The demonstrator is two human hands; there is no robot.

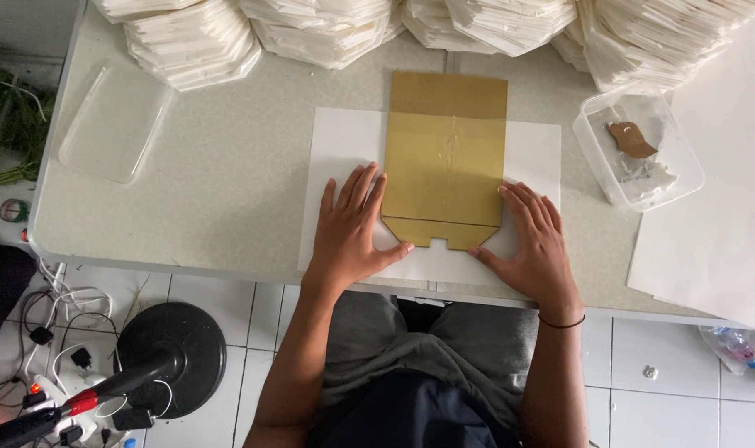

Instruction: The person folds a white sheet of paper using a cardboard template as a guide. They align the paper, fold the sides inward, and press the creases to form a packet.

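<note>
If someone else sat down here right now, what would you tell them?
Left hand lies flat on the white sheet, thumb at the gold template.
Right hand lies flat on the sheet at the template's right edge.
Template lies centred on the sheet, notched end towards you.
Done: template placed; folded stacks wait at the table's far edge.
Left: the sheet is not yet folded.

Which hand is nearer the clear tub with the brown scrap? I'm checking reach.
Right. The right hand lies flat on the white sheet, just below-left of the clear tub; the left hand lies beyond the gold card.
</note>
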